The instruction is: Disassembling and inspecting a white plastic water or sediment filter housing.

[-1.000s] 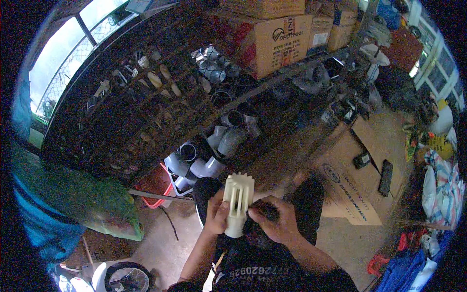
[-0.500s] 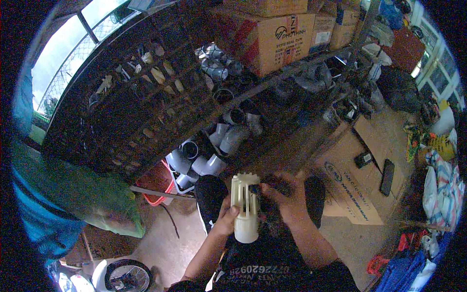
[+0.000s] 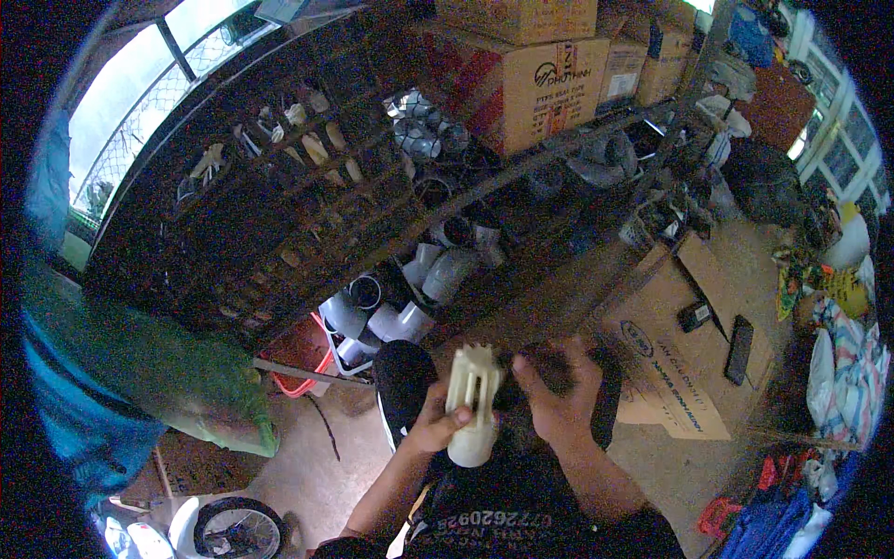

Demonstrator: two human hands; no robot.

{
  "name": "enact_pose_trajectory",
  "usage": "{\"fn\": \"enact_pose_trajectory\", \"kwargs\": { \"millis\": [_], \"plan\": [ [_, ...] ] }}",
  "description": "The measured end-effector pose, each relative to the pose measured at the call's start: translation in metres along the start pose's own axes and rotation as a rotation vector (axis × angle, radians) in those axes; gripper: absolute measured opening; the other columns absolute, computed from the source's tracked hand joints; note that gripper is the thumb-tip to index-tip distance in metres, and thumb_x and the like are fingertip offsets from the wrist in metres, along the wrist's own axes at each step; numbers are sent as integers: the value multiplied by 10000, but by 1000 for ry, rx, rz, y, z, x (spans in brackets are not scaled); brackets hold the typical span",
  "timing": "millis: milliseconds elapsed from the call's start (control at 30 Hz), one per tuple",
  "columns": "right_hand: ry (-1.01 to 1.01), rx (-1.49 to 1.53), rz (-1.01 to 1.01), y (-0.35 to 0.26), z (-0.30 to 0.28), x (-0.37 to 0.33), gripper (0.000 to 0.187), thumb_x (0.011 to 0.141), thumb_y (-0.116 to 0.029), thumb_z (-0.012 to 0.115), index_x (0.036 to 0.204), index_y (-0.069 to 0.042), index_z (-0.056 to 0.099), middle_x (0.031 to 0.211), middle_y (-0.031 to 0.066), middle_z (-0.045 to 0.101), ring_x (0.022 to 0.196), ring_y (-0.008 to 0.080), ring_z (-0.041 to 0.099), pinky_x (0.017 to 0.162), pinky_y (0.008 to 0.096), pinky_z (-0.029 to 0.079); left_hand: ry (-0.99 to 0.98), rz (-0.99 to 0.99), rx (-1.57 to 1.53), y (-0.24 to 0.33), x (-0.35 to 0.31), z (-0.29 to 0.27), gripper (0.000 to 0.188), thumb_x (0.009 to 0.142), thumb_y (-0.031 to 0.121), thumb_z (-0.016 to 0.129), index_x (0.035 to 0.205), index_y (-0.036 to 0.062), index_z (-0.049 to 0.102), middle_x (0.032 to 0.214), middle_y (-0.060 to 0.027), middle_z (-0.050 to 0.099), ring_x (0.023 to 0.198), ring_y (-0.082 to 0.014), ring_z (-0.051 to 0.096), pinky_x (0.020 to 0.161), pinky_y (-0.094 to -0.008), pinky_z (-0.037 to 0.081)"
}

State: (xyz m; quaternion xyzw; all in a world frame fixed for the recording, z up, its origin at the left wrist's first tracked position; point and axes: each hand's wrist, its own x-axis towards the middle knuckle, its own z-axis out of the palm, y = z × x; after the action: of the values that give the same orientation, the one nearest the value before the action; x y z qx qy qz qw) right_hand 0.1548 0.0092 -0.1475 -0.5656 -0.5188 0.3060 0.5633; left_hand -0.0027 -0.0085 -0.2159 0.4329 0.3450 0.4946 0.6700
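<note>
A cream plastic slotted strainer (image 3: 473,433) stands nearly upright in front of my lap, with long slots down its sides and a toothed top end. My left hand (image 3: 436,419) is closed round its left side, the thumb lying across the front. To the right of the strainer, my right hand (image 3: 562,391) is raised with thumb and fingers apart and a small gap to the strainer. Nothing shows between its fingers, though the fingertips are dim against the dark background.
Grey pipe elbows (image 3: 402,321) fill a crate ahead, beside a red basket (image 3: 309,365). A dark rack of small fittings (image 3: 317,154) stands at the far left. Cardboard boxes (image 3: 549,93) are stacked behind. On flattened cardboard (image 3: 666,382) at right lies a black bar-shaped object (image 3: 739,349).
My right hand has moved slightly away from the strainer and its fingers have spread. The strainer has tipped a little in my left hand. The whole view has shifted slightly.
</note>
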Motion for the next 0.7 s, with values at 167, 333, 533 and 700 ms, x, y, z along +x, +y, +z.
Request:
{"fn": "enact_pose_trajectory", "kwargs": {
  "millis": [167, 333, 533, 700],
  "plan": [
    [-113, -48, -94, -3, -7, -3, 228, 687, -145, 705, 826, -9, 586, 783, 51, 609, 711, 114, 542, 668, 265, 441, 45, 46, -94, -12, -7, 7, 717, 661, 473, 649, 1111, -48, 449, 886, -112, 582, 774, -188, 578, 707, -305, 471],
    [-99, 61, 4, 11, -12, -18, 251, 641, -192, 729, 790, -39, 597, 725, 83, 623, 696, 160, 606, 663, 291, 463, 38, -76, -274, -11, -1, 5, 770, 645, 545, 645, 1118, -31, 453, 922, -104, 575, 811, -183, 577, 703, -289, 477],
    [-266, -134, -96, 6, -9, -23, 163, 670, -131, 692, 743, -21, 597, 702, 65, 616, 647, 144, 595, 615, 273, 465, 167, 1, -179, -15, -4, 2, 750, 645, 513, 659, 1127, -25, 456, 908, -92, 582, 821, -179, 575, 730, -290, 464],
    [-292, -23, -21, 3, -8, -14, 195, 675, -156, 692, 785, -20, 604, 727, 72, 625, 674, 147, 595, 652, 279, 465, 25, 12, -60, -13, 0, -11, 671, 652, 450, 656, 1101, -21, 492, 912, -78, 580, 846, -171, 564, 745, -292, 452]
  ]
}}
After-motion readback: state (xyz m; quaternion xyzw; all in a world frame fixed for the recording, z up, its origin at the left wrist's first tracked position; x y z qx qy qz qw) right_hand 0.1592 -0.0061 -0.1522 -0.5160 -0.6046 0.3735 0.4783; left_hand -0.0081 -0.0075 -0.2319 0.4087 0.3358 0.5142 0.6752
